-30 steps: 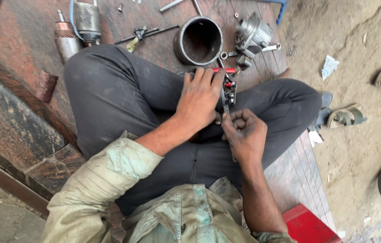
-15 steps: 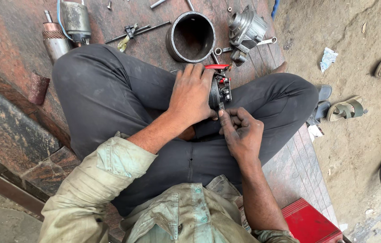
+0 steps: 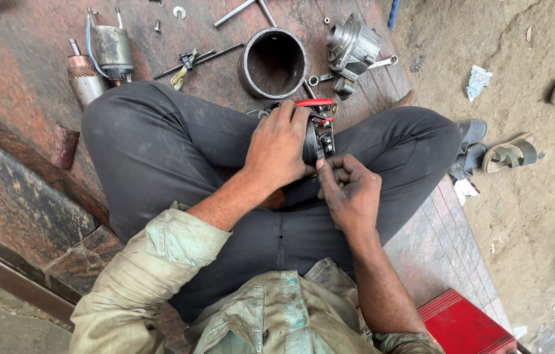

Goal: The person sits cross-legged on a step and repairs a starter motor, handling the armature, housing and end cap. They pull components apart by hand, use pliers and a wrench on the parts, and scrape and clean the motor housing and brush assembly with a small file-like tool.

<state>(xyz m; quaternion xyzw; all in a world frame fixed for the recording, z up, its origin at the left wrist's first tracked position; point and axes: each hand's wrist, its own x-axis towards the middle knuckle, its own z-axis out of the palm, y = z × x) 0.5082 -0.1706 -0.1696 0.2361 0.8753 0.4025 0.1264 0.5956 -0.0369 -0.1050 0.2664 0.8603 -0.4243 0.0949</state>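
I sit cross-legged in dark trousers on a reddish stone floor. My left hand (image 3: 281, 147) wraps around a small black motor part (image 3: 320, 139) with metal and red bits on it, held upright over my lap. My right hand (image 3: 351, 190) is just below and to the right of the part, its thumb and fingertips pinched against the lower edge. What they pinch is too small to make out. Red-handled pliers (image 3: 313, 103) lie just behind the part, partly hidden by my left hand.
On the floor ahead lie a black cylindrical housing (image 3: 272, 62), a grey metal end casing (image 3: 351, 44), a solenoid with a blue wire (image 3: 112, 49), an armature (image 3: 83, 78), rods and spanners (image 3: 199, 60). A red box (image 3: 464, 324) sits lower right. Sandals (image 3: 510, 152) lie on the dirt.
Both hands stay on the black part. My right fingers have shifted slightly at its lower edge, and the view has drifted a little.
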